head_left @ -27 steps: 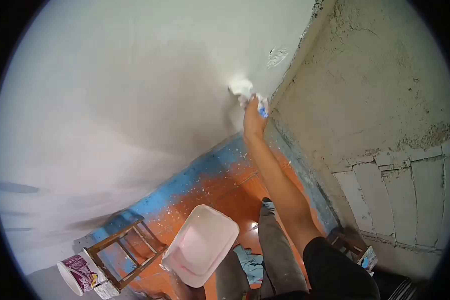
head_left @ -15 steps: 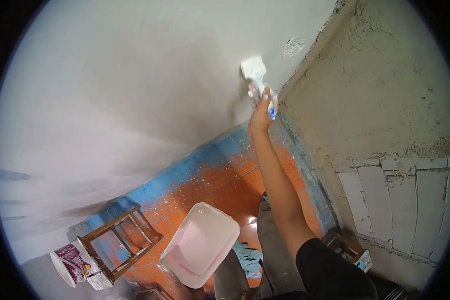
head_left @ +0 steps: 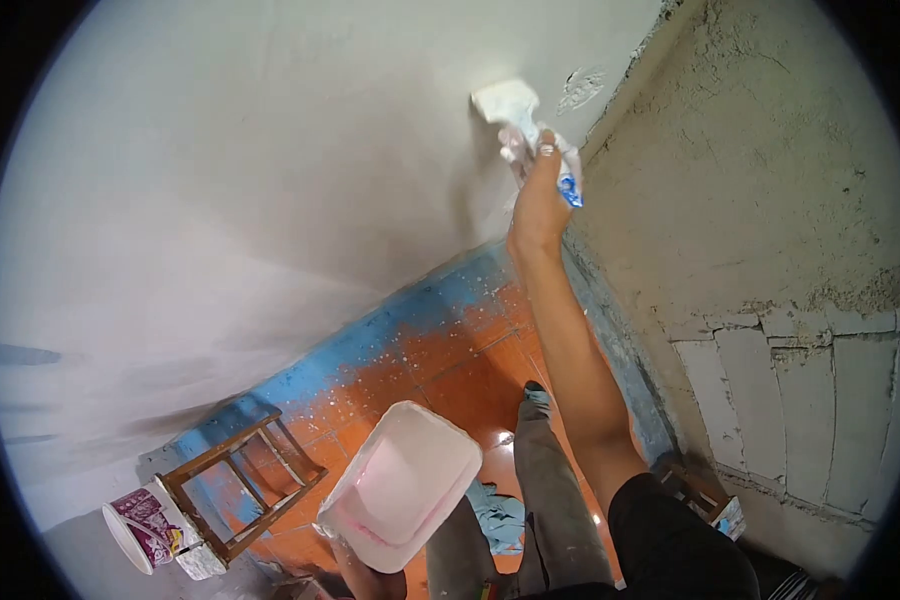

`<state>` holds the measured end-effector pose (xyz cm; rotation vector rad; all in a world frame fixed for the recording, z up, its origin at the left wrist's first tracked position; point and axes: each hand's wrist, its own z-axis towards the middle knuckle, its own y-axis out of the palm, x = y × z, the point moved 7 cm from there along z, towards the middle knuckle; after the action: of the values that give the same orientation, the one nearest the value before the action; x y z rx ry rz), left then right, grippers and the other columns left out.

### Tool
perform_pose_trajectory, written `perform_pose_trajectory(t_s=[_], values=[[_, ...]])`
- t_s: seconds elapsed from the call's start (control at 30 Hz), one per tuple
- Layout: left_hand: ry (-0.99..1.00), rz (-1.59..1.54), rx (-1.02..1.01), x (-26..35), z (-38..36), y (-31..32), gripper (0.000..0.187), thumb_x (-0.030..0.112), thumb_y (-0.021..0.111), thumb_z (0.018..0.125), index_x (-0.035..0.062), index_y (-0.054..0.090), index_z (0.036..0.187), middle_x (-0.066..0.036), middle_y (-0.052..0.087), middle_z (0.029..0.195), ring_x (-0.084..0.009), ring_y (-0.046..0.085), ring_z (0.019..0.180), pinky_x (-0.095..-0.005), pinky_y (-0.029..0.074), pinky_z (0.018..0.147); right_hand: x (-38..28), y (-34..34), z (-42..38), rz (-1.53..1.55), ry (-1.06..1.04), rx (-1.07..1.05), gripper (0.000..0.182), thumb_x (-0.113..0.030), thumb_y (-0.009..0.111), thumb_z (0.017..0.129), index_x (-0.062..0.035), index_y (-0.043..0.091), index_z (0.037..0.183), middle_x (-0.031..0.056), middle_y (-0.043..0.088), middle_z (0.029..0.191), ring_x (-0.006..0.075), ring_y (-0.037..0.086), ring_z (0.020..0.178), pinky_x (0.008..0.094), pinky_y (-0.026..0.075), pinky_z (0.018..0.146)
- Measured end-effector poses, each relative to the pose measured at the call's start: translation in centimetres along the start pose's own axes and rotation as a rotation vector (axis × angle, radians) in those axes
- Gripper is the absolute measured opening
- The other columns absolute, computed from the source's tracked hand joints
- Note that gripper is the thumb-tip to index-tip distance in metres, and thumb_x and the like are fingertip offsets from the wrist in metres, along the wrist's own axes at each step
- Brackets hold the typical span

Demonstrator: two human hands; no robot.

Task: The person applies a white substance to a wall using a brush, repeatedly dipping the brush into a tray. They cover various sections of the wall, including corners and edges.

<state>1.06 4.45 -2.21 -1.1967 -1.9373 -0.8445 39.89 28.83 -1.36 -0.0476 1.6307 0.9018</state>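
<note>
My right hand [head_left: 545, 170], smeared with white, is closed round the handle of a paint brush [head_left: 507, 101]. The brush's white-coated head lies against the pale wall [head_left: 270, 150], and the blue end of its handle sticks out below my hand. Lower down, a white tub [head_left: 400, 485] with pinkish traces inside is tilted at the bottom centre. My left hand [head_left: 370, 580] is under the tub's lower edge, holding it, with its fingers mostly hidden behind the tub.
A wooden ladder-like stand [head_left: 240, 485] is at lower left beside a purple and white bucket [head_left: 140, 530]. The orange floor [head_left: 470, 370] has paint specks and a blue border. A rough grey wall [head_left: 750, 200] rises at right. Another wooden piece [head_left: 695, 495] stands at lower right.
My right hand and the brush have moved slightly up the wall, the hand also to the right. The brush head is turned more to the left. The tub has barely shifted.
</note>
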Motion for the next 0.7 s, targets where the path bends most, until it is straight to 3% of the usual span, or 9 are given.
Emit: perform_pose_trajectory(t_s=[0.1,0.17,0.27,0.37,0.53,0.6,0.7], values=[[0.144,0.201,-0.183,0.5,0.5,1.4,0.057,0.041,0.039,0.102,0.0038,0.030,0.145,-0.012,0.040,0.144,-0.0284,0.041,0.133,-0.0436,0.034,0.111,1.4,0.5,-0.6,0.116,-0.058,-0.043,0.027,-0.022,0.049,0.100,0.0017,0.051,0.113,0.0165,0.066,0.107,0.0217,0.067,0.095,0.0319,0.052,0.082],[0.065,0.159,-0.248,0.4,1.6,1.5,0.064,0.048,0.039,0.101,0.0043,0.027,0.147,-0.012,0.037,0.148,-0.0296,0.039,0.135,-0.0446,0.032,0.113,5.4,-1.3,-0.4,0.103,-0.041,-0.025,0.024,-0.021,0.048,0.101,0.0011,0.051,0.110,0.0169,0.067,0.106,0.0222,0.068,0.091,0.0315,0.054,0.079],[0.001,-0.090,-0.255,-0.5,3.7,2.4,0.061,0.046,0.036,0.102,0.0040,0.030,0.146,-0.012,0.039,0.147,-0.0283,0.040,0.135,-0.0430,0.033,0.112,11.7,-5.2,-0.2,0.025,0.046,0.044,0.021,-0.019,0.048,0.101,0.0000,0.052,0.107,0.0171,0.068,0.103,0.0218,0.069,0.087,0.0286,0.055,0.074],[0.003,-0.179,-0.278,-1.5,5.9,3.0,0.054,0.038,0.037,0.104,0.0043,0.031,0.145,-0.011,0.041,0.144,-0.0265,0.041,0.133,-0.0425,0.033,0.112,13.8,-8.4,-0.3,-0.099,0.179,0.078,0.019,-0.018,0.048,0.101,-0.0007,0.052,0.107,0.0174,0.069,0.100,0.0198,0.070,0.083,0.0249,0.055,0.068],[-0.005,-0.152,-0.329,-4.0,9.6,4.2,0.055,0.041,0.033,0.104,0.0049,0.031,0.145,-0.011,0.041,0.145,-0.0253,0.041,0.134,-0.0420,0.034,0.112,6.8,-11.7,-3.8,-0.293,0.040,-0.145,0.017,-0.019,0.056,0.099,-0.0028,0.054,0.103,0.0087,0.067,0.087,0.0122,0.064,0.077,0.0255,0.051,0.070],[-0.033,-0.150,-0.318,-5.3,10.7,4.6,0.055,0.042,0.031,0.104,0.0057,0.030,0.146,-0.011,0.041,0.145,-0.0251,0.041,0.134,-0.0416,0.035,0.111,2.4,-12.8,-7.3,-0.352,0.016,-0.130,0.017,-0.017,0.054,0.099,-0.0033,0.056,0.109,0.0057,0.061,0.097,0.0118,0.061,0.082,0.0271,0.050,0.075],[-0.091,-0.176,-0.323,-7.7,11.5,5.3,0.056,0.043,0.034,0.104,0.0082,0.028,0.147,-0.010,0.040,0.145,-0.0244,0.040,0.134,-0.0401,0.035,0.111,-2.5,-14.5,-12.0,-0.441,-0.025,-0.238,0.010,-0.012,0.054,0.098,-0.0032,0.054,0.103,0.0056,0.059,0.094,0.0110,0.059,0.083,0.0270,0.048,0.073]])
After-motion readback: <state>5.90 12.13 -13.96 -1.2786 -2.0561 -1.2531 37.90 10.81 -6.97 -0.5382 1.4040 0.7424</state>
